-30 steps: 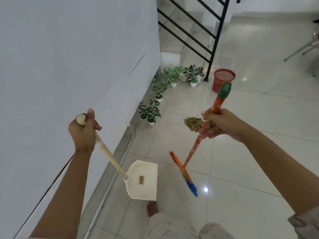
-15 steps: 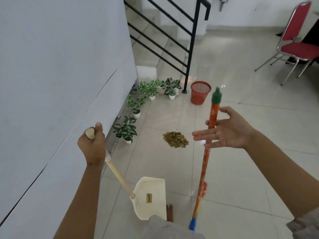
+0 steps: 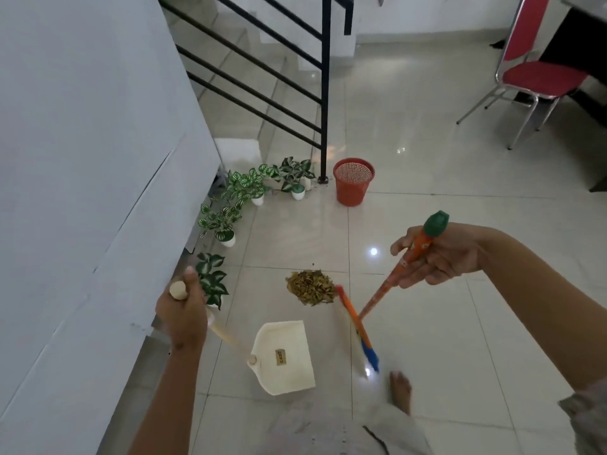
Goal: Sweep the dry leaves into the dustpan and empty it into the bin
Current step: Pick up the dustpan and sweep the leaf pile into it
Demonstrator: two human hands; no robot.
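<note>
Wall [image 3: 82,159]: a white wall is running along the left, with the stair railing [image 3: 323,93] standing beyond it.
Floor [image 3: 443,323]: glossy pale tiles are carrying everything below.
Chair [image 3: 538,77]: a red seat on metal legs is sitting well apart, at the far right.
Broom [image 3: 387,284]: its orange handle is slanting from the green cap at upper right down to the head at lower left; the head's far end is lying just beside the leaves.
Dustpan [image 3: 285,356]: the cream pan is hanging near the floor, mouth pointing toward the person, its pale handle rising to the upper left.
Bin [image 3: 353,182]: the orange mesh bin is standing upright beside the railing post, beyond the pile.
Plants [image 3: 243,188]: small potted plants are lining the wall's foot.
Leaves [image 3: 310,287]: a dry pile is lying between dustpan and bin.
Right hand [image 3: 440,254]: fingers are curling around the broom's upper handle.
Left hand [image 3: 180,313]: fingers are wrapping the dustpan handle's top.
Foot [image 3: 400,389]: a bare foot is resting near the broom head.
</note>
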